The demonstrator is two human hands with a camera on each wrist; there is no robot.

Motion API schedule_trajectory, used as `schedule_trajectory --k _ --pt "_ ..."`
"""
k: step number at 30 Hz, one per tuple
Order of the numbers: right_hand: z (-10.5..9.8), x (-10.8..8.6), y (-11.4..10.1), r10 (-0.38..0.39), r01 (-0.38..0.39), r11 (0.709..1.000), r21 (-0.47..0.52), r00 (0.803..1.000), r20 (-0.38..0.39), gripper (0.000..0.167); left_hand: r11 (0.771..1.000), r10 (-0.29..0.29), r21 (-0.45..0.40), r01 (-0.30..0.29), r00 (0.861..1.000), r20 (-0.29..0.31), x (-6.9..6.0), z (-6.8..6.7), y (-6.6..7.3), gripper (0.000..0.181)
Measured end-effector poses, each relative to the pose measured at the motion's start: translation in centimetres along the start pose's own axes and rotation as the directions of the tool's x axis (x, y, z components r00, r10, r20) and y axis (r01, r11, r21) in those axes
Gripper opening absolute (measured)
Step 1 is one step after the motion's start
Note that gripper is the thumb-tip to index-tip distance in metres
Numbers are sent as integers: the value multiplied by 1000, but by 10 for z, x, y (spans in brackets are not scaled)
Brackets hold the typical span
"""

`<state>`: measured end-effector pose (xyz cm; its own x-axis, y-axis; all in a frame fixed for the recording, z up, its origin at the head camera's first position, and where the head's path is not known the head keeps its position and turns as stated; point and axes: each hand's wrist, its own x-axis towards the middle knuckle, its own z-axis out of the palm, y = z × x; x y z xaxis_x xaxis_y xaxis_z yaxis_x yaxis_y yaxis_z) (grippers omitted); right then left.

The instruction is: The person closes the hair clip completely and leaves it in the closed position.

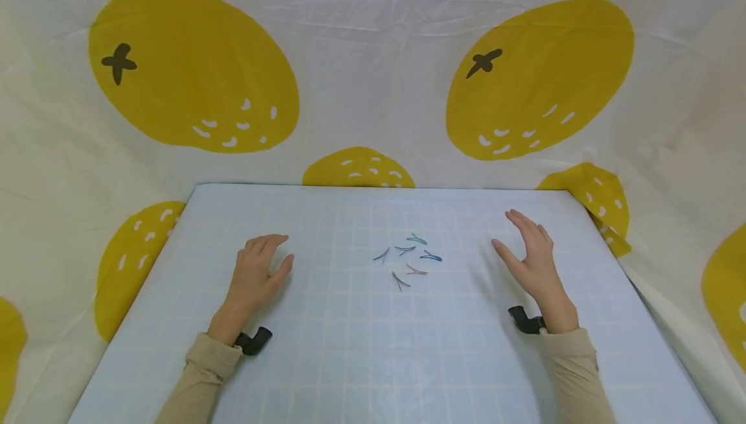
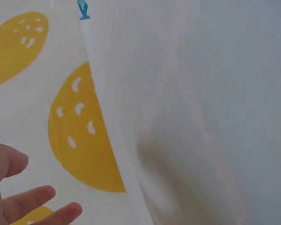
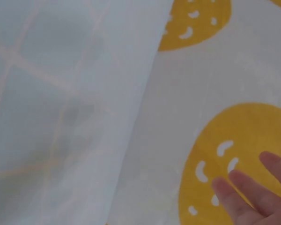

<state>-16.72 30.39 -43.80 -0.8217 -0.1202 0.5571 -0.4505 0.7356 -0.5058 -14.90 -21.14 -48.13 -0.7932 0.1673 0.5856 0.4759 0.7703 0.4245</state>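
Several small, thin, Y-shaped pieces that look like hair clips lie loosely grouped near the middle of the table in the head view. They include a green clip point(image 1: 417, 239), a blue clip point(image 1: 432, 257), a pinkish clip point(image 1: 416, 270) and a dark clip point(image 1: 400, 280). To their left is my left hand point(image 1: 252, 275), fingers relaxed and thumb apart, holding nothing. My right hand point(image 1: 535, 265) is held to the right of the clips, fingers spread and holding nothing. A teal clip point(image 2: 83, 10) shows at the top of the left wrist view.
The table point(image 1: 350, 359) has a pale blue covering with a faint grid. Behind and beside it hangs a white cloth point(image 1: 373, 87) printed with large yellow fruit shapes. A black wrist device point(image 1: 254, 341) sits at my left wrist, and another black device point(image 1: 526, 320) at my right.
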Motion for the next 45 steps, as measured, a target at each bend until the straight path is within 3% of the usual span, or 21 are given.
schedule_trajectory --k 6,11,18,24,33,36,39,45 --pt "7 7 -2 -21 24 998 56 998 -54 60 992 -38 -116 41 999 30 2 8 4 31" --pt "12 14 -11 39 -36 996 77 999 -36 58 981 -72 -175 82 995 62 1 14 9 28" --pt "16 30 -23 48 -37 987 156 997 -68 58 969 -43 -238 58 997 67 7 21 13 26" --pt "18 39 -29 57 -43 985 166 995 -82 57 957 -28 -285 44 998 61 13 25 17 25" --pt "23 49 -35 63 -39 968 247 994 -93 51 923 -54 -375 81 995 81 21 37 27 23" --pt "26 51 -34 88 -59 943 327 993 -75 48 902 -97 -410 136 989 113 24 44 29 22" --pt "30 54 -34 124 -87 899 429 991 -57 44 866 -145 -457 201 977 155 28 52 33 20" --pt "43 54 -36 218 -165 755 634 976 -6 38 791 -255 -505 344 937 239 36 66 44 18"
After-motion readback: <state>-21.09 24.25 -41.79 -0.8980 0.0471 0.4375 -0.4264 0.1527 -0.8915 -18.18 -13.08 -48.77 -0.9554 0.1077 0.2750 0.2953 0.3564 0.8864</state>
